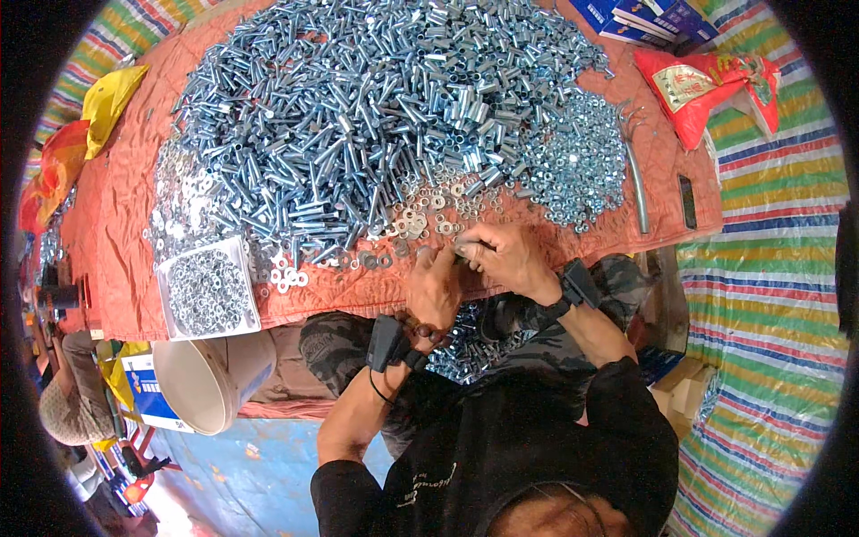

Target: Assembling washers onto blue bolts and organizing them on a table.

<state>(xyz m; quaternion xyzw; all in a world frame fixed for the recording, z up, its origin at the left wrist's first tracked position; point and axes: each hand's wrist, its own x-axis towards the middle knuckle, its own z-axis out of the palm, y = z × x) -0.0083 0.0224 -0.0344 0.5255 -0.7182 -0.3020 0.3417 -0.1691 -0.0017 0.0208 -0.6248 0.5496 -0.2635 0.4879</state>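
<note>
My left hand (434, 288) and my right hand (510, 258) meet at the table's near edge, both with fingers closed in a pinch. A small greyish piece shows between the fingertips, too covered to name. Just beyond them lie scattered flat washers (412, 222). Farther back spreads a large heap of zinc-coloured bolts (331, 134), with short metal sleeves (470, 112) on its right side. Hex nuts (573, 170) form a pile at the right. A square white tray (254, 291) full of small ring washers sits at the near left.
A red cloth (125, 224) covers the table. A bent metal rod (638, 183) and a dark flat object (687, 201) lie at right, near a red bag (698, 98). A pale bucket (250, 362) stands below the tray. More metal parts (456, 362) lie between my legs.
</note>
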